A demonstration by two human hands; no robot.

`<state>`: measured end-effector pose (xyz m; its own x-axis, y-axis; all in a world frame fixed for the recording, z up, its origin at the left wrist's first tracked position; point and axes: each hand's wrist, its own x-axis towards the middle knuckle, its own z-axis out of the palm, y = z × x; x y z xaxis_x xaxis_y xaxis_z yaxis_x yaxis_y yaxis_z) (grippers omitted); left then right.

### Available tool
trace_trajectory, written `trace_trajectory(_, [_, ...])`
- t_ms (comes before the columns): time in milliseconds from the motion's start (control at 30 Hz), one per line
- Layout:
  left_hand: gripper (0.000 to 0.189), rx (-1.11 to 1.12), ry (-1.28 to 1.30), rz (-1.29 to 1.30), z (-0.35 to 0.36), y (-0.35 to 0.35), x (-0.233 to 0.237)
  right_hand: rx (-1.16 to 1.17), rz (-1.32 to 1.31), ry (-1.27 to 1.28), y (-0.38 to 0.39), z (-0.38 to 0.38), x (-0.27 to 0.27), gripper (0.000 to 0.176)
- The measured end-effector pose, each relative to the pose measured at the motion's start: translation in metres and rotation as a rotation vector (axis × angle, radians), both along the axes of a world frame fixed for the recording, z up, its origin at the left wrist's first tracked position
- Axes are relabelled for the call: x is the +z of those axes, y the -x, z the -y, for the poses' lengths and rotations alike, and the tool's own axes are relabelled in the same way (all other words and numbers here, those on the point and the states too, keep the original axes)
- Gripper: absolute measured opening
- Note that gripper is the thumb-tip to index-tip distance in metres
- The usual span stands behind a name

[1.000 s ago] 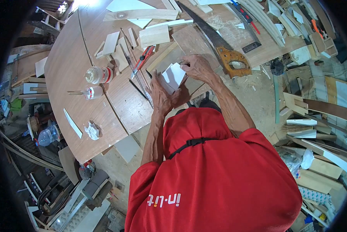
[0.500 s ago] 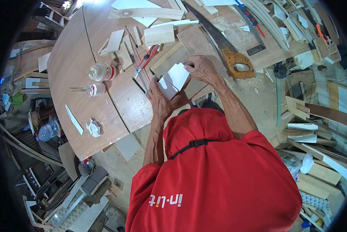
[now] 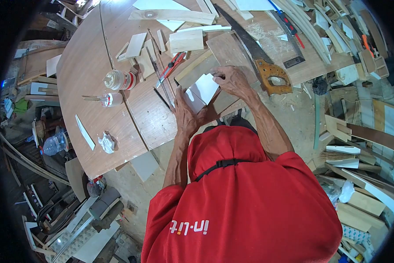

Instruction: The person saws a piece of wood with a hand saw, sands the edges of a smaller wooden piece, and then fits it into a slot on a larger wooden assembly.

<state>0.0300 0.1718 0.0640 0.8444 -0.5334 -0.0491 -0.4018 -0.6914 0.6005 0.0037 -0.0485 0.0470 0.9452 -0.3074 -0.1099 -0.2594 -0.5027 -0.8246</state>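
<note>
A small white panel piece (image 3: 202, 91), with a line running across its face, is tilted above the near edge of the table. My left hand (image 3: 187, 115) is closed around its lower left side, the thumb underneath partly hidden. At its upper right corner, my right hand (image 3: 232, 81) has curled fingers pressed against the edge; what the fingertips pinch there is hidden. Just left of the piece lie a red utility knife (image 3: 172, 65) and a dark thin stick (image 3: 162, 98). Beyond my right hand rests a handsaw (image 3: 272, 76) with a wooden handle.
A glue jar (image 3: 119, 80) and a small bottle with sticks in it (image 3: 111, 100) stand on the left of the wooden table (image 3: 80, 65). Crumpled white paper (image 3: 106, 143) lies near its front edge. Wood offcuts (image 3: 186, 41) and a try square (image 3: 293, 60) are farther back.
The view has shifted slightly. Both hands keep hold of the white piece, and its tilt has changed a little; my right fingers stay at its upper right corner.
</note>
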Motion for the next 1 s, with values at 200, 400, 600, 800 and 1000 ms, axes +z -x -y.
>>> trace_trajectory(200, [0.108,-0.031,0.016,0.062,-0.001,0.000,-0.002,-0.020,-0.001,-0.022,-0.002,0.001,-0.005,0.035])
trace_trajectory(400, [0.103,-0.037,0.085,0.001,-0.002,-0.001,-0.003,-0.043,-0.011,-0.078,-0.001,0.002,0.000,0.032])
trace_trajectory(600, [0.107,-0.069,0.069,0.056,-0.005,-0.002,-0.004,-0.077,-0.037,-0.111,0.001,0.000,0.006,0.029])
trace_trajectory(800, [0.105,-0.055,0.058,0.008,-0.003,-0.002,-0.002,-0.035,-0.023,-0.044,0.001,-0.001,0.000,0.029])
trace_trajectory(1000, [0.104,-0.023,0.093,0.023,-0.003,-0.001,-0.006,0.003,-0.061,0.016,0.002,-0.004,0.005,0.032])
